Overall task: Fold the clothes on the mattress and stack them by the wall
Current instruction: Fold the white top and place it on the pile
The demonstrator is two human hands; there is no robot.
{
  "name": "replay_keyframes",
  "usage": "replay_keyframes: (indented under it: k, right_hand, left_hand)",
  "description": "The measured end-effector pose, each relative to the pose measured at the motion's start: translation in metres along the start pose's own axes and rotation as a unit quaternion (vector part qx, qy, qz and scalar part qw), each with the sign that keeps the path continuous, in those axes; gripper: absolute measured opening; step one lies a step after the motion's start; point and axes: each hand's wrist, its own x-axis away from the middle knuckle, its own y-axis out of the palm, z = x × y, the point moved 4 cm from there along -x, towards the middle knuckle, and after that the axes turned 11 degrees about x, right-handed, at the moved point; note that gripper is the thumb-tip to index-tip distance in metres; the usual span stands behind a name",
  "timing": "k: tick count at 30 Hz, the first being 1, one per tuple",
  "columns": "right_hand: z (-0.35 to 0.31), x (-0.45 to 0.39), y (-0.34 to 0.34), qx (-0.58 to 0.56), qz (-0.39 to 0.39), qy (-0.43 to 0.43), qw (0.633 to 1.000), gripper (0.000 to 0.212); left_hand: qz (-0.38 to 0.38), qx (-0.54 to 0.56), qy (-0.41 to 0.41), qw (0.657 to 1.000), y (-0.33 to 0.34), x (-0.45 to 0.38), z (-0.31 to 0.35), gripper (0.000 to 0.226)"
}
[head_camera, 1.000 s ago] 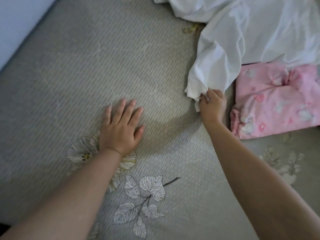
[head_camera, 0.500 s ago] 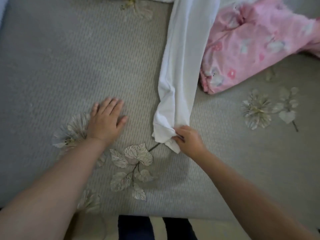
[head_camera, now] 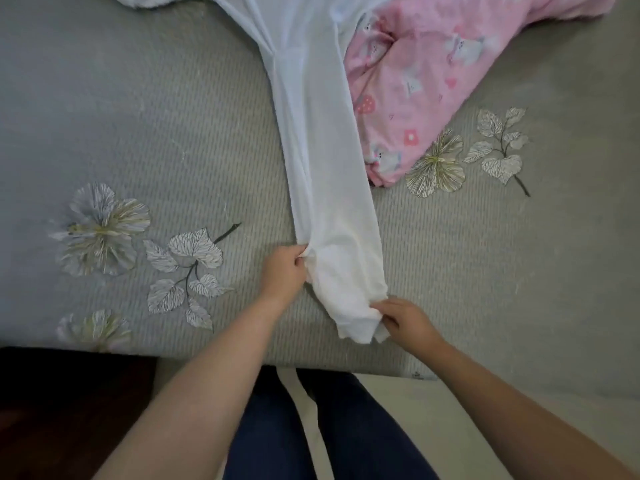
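A long white garment (head_camera: 322, 161) lies stretched down the grey mattress (head_camera: 156, 133) toward its front edge. My left hand (head_camera: 282, 271) pinches the garment's left edge near the lower end. My right hand (head_camera: 403, 318) grips the bottom right corner of the same garment. A pink patterned garment (head_camera: 426, 74) lies crumpled to the right of the white one, partly under its edge. The white garment's upper part runs out of view at the top.
The mattress cover has flower and leaf prints (head_camera: 187, 268) on the left and right. The mattress front edge (head_camera: 207, 355) runs across the lower view. Below it are my legs in dark trousers (head_camera: 273, 427), a pale floor and a dark area at left.
My right hand pulled the white garment toward the front edge of the mattress. My left hand left the mattress surface and took hold of the garment's left edge.
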Motion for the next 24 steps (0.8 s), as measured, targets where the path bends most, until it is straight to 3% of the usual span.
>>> replay_keyframes:
  k: [3,7,11,13,15,19,21,24]
  right_hand:
    - [0.009,-0.003,0.005,0.093,-0.052,-0.048,0.993,0.023]
    - [-0.003,-0.026,0.011,0.144,-0.081,-0.052,0.985,0.027]
    - [-0.049,-0.068,0.009,0.181,-0.091,-0.108,0.973,0.030]
    - [-0.072,-0.090,0.004,0.202,-0.088,-0.128,0.967,0.032]
    - [-0.089,-0.109,-0.006,0.227,-0.068,-0.128,0.963,0.037]
    - [-0.105,-0.141,-0.034,0.289,-0.022,-0.114,0.950,0.041]
    - [-0.105,-0.153,-0.046,0.327,-0.025,-0.106,0.939,0.042]
    - [-0.101,-0.169,-0.060,0.381,-0.022,-0.107,0.918,0.040]
  left_hand:
    - [-0.034,-0.221,-0.041,0.974,-0.047,0.032,-0.035,0.022]
    - [-0.066,-0.451,-0.148,0.877,-0.118,0.081,-0.075,0.024]
    - [-0.060,-0.533,-0.255,0.805,-0.164,0.127,-0.103,0.029]
    - [-0.057,-0.536,-0.294,0.789,-0.171,0.134,-0.110,0.030]
    - [-0.040,-0.509,-0.292,0.809,-0.168,0.125,-0.108,0.031]
    - [0.017,-0.433,-0.132,0.892,-0.134,0.070,-0.071,0.027]
    - [0.047,-0.390,-0.058,0.918,-0.112,0.039,-0.054,0.036]
    - [0.064,-0.336,-0.026,0.939,-0.082,-0.007,-0.041,0.060]
